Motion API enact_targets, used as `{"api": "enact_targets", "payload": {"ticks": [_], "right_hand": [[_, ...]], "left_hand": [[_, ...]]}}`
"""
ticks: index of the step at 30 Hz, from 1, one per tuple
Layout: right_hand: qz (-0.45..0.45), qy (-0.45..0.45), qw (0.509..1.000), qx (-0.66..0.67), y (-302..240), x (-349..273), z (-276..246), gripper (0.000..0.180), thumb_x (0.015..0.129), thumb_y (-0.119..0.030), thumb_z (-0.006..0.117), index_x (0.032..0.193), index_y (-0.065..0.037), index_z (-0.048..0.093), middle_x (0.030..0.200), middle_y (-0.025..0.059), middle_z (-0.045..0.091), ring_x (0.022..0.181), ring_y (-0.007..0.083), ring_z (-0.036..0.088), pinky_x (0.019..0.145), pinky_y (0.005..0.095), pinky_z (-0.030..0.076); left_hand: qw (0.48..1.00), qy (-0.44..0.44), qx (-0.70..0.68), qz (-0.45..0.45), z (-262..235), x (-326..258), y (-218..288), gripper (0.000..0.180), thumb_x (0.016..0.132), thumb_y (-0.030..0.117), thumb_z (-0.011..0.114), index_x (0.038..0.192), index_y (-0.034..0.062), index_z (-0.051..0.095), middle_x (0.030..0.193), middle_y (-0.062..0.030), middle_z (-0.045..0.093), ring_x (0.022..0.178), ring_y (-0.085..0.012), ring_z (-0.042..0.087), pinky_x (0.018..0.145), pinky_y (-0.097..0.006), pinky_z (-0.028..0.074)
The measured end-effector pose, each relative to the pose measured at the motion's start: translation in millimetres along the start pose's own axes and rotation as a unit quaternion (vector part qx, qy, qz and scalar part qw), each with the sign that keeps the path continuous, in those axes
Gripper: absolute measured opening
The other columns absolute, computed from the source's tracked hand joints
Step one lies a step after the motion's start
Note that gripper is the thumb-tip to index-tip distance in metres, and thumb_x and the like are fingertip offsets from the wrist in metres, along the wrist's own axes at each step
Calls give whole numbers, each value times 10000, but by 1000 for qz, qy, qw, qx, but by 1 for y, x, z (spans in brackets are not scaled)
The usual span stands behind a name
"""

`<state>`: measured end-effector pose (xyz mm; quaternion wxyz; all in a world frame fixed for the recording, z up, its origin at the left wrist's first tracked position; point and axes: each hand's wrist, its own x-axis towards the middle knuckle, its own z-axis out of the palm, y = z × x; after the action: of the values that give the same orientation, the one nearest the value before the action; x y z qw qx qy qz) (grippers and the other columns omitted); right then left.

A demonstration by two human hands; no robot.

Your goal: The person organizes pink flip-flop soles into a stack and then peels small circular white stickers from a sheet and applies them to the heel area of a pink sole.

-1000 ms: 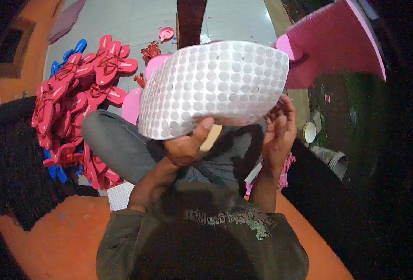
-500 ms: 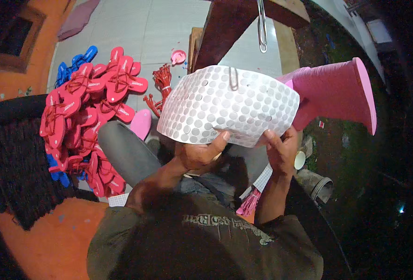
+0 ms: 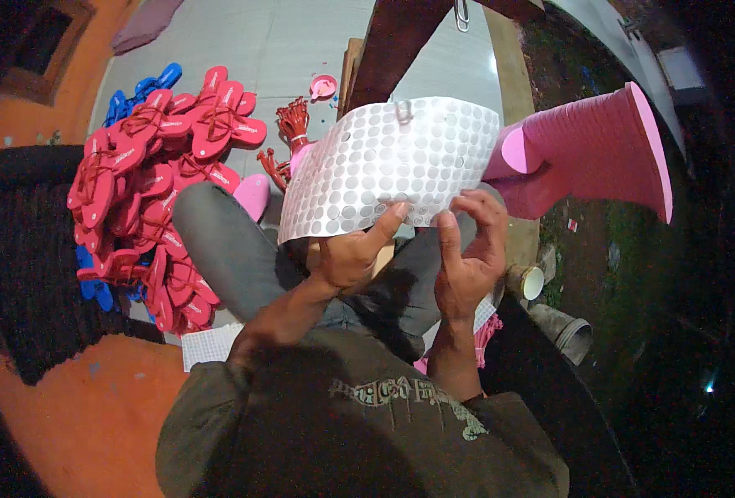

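Note:
A curved white sheet of round silvery stickers (image 3: 392, 162) is held up over my lap. My left hand (image 3: 355, 253) grips its lower edge, with the thumb on the front and the other fingers underneath. At the lower right corner, my right hand (image 3: 471, 249) has its thumb and forefinger tips close together in a pinch against the sheet. Whatever sits between those tips is too small to make out. A metal paper clip (image 3: 403, 112) shows at the sheet's top edge. Behind the left part of the sheet, a pale block-like edge is partly hidden.
Red flip-flops (image 3: 148, 174) are heaped at the left, with blue ones (image 3: 148, 87) behind. Bundled red straps (image 3: 293, 120) and a pink sole (image 3: 253, 197) lie near my knee. A wooden beam (image 3: 396, 50) stands ahead. Stacked pink soles (image 3: 587, 158) lean out at the right beside a cup (image 3: 532, 283).
My right hand has shifted left and its fingers have curled together at the sheet's corner. The sheet has moved slightly up and left, still in my left hand.

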<state>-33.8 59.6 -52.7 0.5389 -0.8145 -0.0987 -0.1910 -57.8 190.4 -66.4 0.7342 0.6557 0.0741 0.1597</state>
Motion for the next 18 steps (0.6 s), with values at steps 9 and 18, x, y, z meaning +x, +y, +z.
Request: {"api": "enact_targets", "payload": {"ticks": [9, 18], "right_hand": [[235, 3, 964, 121, -2, 31, -12, 123, 802, -54, 579, 917, -11, 574, 865, 29, 566, 793, 106, 531, 734, 240, 425], [163, -64, 980, 95, -7, 58, 9, 97, 780, -49, 603, 868, -11, 587, 832, 42, 567, 745, 114, 537, 656, 233, 427]], "left_hand": [[995, -18, 95, 23, 1, 28, -14, 212, 765, 182, 629, 891, 12, 611, 837, -96, 621, 769, -208, 593, 714, -312, 442], [997, -31, -55, -45, 16, 49, -1, 183, 785, 97, 597, 928, -17, 584, 809, -81, 612, 731, -163, 586, 669, -273, 451]]}}
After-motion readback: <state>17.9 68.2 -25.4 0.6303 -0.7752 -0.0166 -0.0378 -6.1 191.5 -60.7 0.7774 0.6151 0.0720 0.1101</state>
